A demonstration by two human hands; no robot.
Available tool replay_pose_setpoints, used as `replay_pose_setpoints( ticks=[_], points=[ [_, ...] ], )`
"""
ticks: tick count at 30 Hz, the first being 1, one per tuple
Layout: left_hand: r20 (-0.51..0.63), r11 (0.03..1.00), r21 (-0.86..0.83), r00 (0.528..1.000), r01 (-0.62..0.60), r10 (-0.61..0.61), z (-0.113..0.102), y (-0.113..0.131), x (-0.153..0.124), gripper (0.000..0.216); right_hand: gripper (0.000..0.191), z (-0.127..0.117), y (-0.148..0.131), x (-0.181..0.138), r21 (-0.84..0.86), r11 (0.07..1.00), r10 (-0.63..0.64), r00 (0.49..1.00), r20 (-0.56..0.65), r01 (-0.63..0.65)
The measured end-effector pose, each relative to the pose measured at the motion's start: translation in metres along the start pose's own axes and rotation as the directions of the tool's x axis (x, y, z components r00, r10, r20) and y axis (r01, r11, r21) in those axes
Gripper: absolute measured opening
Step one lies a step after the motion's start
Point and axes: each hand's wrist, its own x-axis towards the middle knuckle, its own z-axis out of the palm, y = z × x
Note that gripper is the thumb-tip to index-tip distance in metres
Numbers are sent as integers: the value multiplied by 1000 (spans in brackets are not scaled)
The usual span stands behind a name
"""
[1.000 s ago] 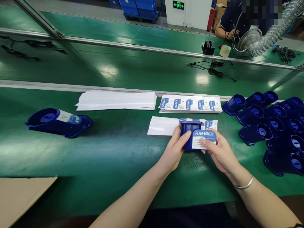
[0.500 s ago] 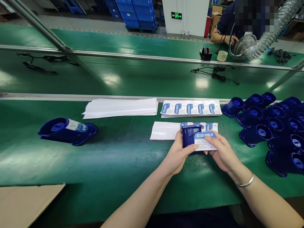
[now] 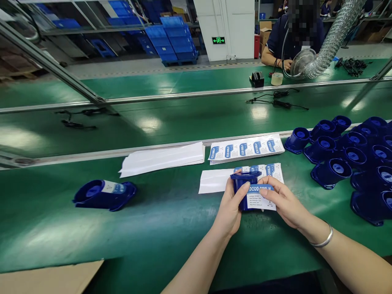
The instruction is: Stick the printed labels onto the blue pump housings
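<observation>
My left hand [image 3: 229,206] is wrapped round a dark blue plastic housing [image 3: 240,182], its thumb pressing near the left edge of a label. That blue-and-white label [image 3: 260,200], printed DC52Q, lies against the housing's front and sticks out past its right side. My right hand [image 3: 280,200] pinches the label's right part between thumb and fingers. Behind the hands lies a partly used label sheet [image 3: 216,180], bare at its left end. Further left, another blue housing [image 3: 104,194] rests on its side with a label on it.
Several blue housings [image 3: 332,171] crowd the right of the green bench. A label stack [image 3: 248,148] and white sheets [image 3: 163,158] lie along the back. Cardboard [image 3: 49,279] sits front left. Beyond the rail are cables [image 3: 278,100], an exhaust duct [image 3: 332,38] and a seated person [image 3: 272,53].
The camera view has tilted and shifted, so the bench sits lower in the picture. The label now covers more of the housing's front, and my left thumb has moved up towards its top edge.
</observation>
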Motion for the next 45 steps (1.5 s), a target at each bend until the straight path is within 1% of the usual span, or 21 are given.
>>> replay_pose_setpoints(
  ticks=[2, 4, 7, 9, 11, 13, 15, 17, 19, 21, 23, 25, 26, 28, 30, 34, 36, 40, 45],
  points=[
    [-26, 1000, 15, 999, -26, 26, -1, -3, 2, 70, 22, 0, 4, 0, -13, 1000, -7, 1000, 14, 7],
    [-24, 999, 14, 999, -36, 36, -2, -5, 2, 68, 22, 0, 6, 0, -5, 1000, -13, 1000, 26, 13],
    [-9, 1000, 2, 1000, -18, 18, -3, -5, 2, 67, 23, 0, 5, 1, 19, 1000, -22, 999, 41, 21],
    [6, 1000, -3, 1000, 10, -10, -3, -4, 1, 69, 24, 1, 2, 2, 32, 999, -31, 999, 22, 30],
    [46, 999, -6, 998, 39, -38, -4, -2, 0, 72, 27, 1, -2, 4, 55, 998, -22, 1000, -20, 23],
    [101, 999, -13, 994, 50, -49, -5, -1, -2, 79, 30, 0, -6, 5, 90, 996, -2, 998, -62, 8],
    [152, 999, -15, 988, 41, -38, -5, 0, -4, 91, 32, -1, -9, 6, 118, 993, 11, 996, -84, -1],
    [182, 1000, -3, 983, 14, -13, -5, 0, -6, 103, 32, -2, -11, 7, 131, 991, 7, 996, -88, 4],
    [200, 1000, 11, 980, -17, 15, -6, -2, -5, 108, 31, -3, -12, 8, 134, 991, -18, 997, -74, 28],
    [208, 999, 1, 977, -45, 43, -6, -4, -4, 102, 30, -4, -13, 9, 120, 990, -65, 997, -45, 70],
    [189, 998, -33, 980, -59, 64, -7, -6, -2, 83, 31, -6, -15, 9, 68, 990, -123, 992, -19, 124],
    [140, 995, -67, 987, -69, 78, -7, -7, 0, 64, 35, -8, -19, 8, -39, 983, -182, 983, -29, 181],
    [112, 994, -76, 990, -74, 82, -7, -6, 1, 59, 36, -8, -20, 8, -112, 972, -213, 976, -44, 207],
    [73, 994, -78, 994, -76, 82, -7, -6, 0, 56, 34, -9, -23, 6, -274, 929, -277, 958, -71, 248],
    [57, 995, -74, 995, -73, 78, -7, -5, 0, 58, 32, -9, -25, 4, -421, 863, -340, 938, -73, 280],
    [71, 995, -64, 995, -72, 76, -7, -6, -2, 61, 34, -7, -24, 0, -625, 701, -450, 893, -15, 343],
    [82, 995, -58, 993, -77, 81, -8, -7, -3, 61, 36, -6, -23, -1, -682, 638, -489, 872, 0, 358],
    [89, 996, -57, 993, -74, 79, -10, -8, -3, 58, 38, -4, -20, -2, -728, 567, -556, 831, 7, 385],
    [93, 997, -55, 994, -51, 56, -11, -7, -4, 56, 36, -2, -19, -3, -745, 454, -655, 750, 94, 490]
  ],
)
